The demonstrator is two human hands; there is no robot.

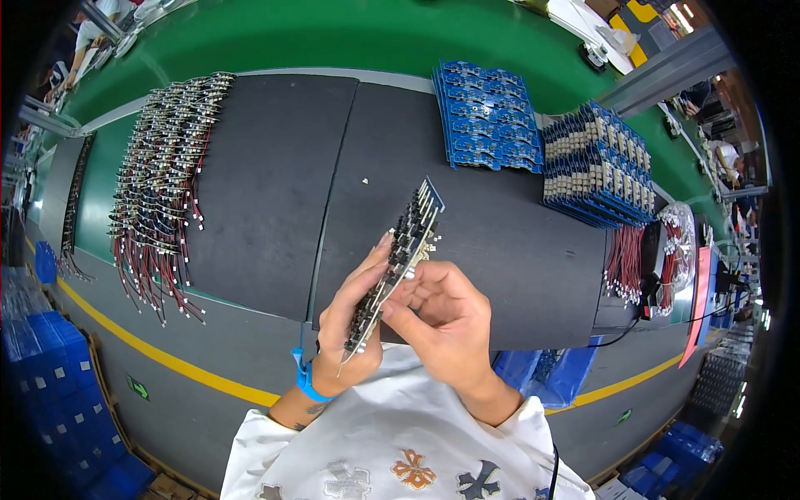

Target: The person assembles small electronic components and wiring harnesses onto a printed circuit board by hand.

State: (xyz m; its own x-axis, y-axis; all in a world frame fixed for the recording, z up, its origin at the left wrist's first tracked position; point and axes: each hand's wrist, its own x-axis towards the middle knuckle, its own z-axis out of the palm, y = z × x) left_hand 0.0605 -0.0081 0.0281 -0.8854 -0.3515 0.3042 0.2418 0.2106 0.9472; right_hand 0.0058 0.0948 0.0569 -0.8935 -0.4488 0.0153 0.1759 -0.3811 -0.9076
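Note:
A blue circuit board panel (431,197) stands tilted on its edge above the near middle of the bench, lined with dark parts and white connectors. My left hand (350,308) is closed round its left side and lower end, with a blue wrist strap (307,375) below. On the panel's right face, my right hand (446,312) has its fingers curled and its thumb against the edge. Whether a small part sits between those fingers is hidden. Just beyond the right fingers, several small white connectors (429,247) lie on the black mat (392,133).
Stacked blue panels (487,117) and upright panels (600,167) stand at the back right. Red and black wire bundles (625,262) lie at the right end. Rows of wired boards (167,158) cover the left side. Blue bins (54,383) are stacked on the floor at left.

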